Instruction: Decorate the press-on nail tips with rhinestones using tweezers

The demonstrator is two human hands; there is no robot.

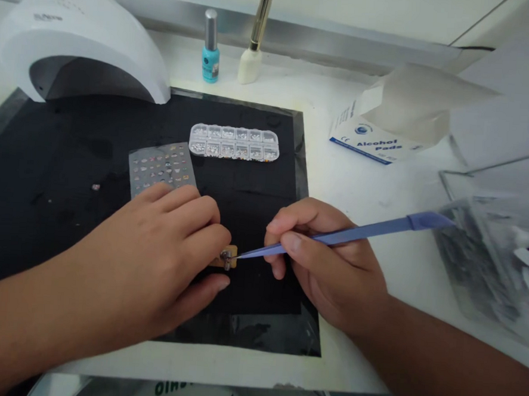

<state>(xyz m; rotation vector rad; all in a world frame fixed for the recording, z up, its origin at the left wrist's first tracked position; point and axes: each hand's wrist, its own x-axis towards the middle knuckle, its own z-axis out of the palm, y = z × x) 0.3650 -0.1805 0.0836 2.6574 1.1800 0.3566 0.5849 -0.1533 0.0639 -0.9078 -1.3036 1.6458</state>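
My right hand point(334, 265) grips purple tweezers point(363, 230) between thumb and fingers, and their thin tip points left. That tip meets a small shiny silvery piece point(227, 260) on a little gold-coloured block point(234, 250). Curled around the block is my left hand point(167, 252), its thumb below and fingers above; most of the block is hidden under it. Just beyond my left knuckles lies a sheet of small nail stickers point(163, 165), partly covered by the hand. A clear compartment case of rhinestones point(234, 143) sits farther back on the black mat point(251, 185).
A white nail lamp point(90, 38) stands at the back left. Turquoise point(210, 63) and cream point(250, 65) polish bottles stand behind the mat. To the right are an open alcohol pads box point(375, 139) and a clear plastic bag point(479, 265). A tiny pink piece point(95, 187) lies on the mat's left.
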